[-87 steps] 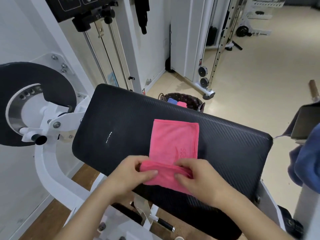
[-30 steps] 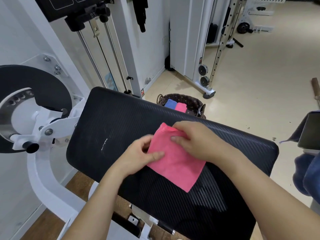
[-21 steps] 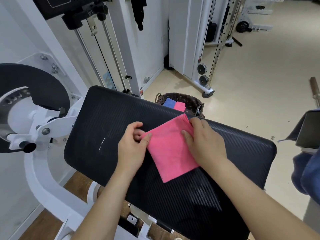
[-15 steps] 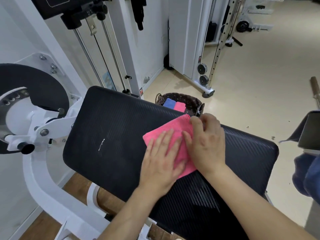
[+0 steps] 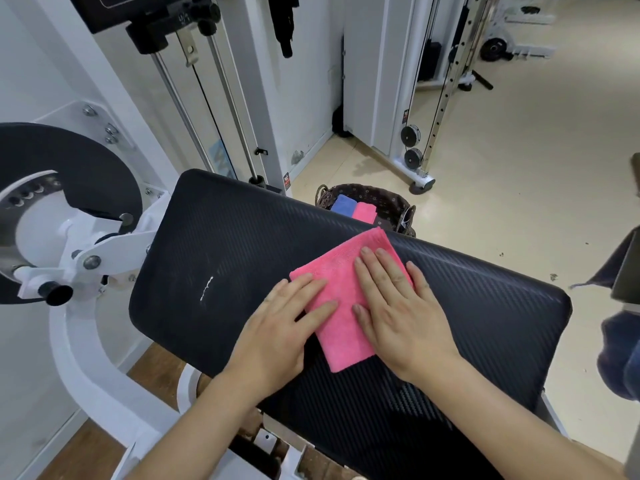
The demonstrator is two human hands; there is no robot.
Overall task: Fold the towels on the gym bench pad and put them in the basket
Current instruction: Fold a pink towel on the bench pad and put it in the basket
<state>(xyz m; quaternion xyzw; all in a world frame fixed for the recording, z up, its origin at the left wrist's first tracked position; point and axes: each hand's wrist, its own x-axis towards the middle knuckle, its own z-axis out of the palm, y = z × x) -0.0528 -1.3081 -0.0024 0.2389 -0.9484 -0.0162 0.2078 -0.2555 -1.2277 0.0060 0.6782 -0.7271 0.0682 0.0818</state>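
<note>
Left hand (image 5: 277,327) slid off pink towel (image 5: 343,299) centre to its left edge; right hand (image 5: 398,306) flat, fingers spread, both pressing creases before transfer to basket (image 5: 388,199).

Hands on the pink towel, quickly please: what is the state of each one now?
Left hand: open, fingers flat on the pink towel.
Right hand: open, pressing the same towel.

Light: bright, soft and even — strongest on the floor (image 5: 519,202) at upper right.
Shadows: faint, soft-edged; the pad (image 5: 242,254) goes almost black at its near end.
Glare: a pale streak of sheen along the pad's far edge.
Focus: centre crisp; blue cloth (image 5: 620,355) at right edge blurred.
Distortion: wide-angle — uprights (image 5: 258,98) lean and bow toward the edges.
</note>
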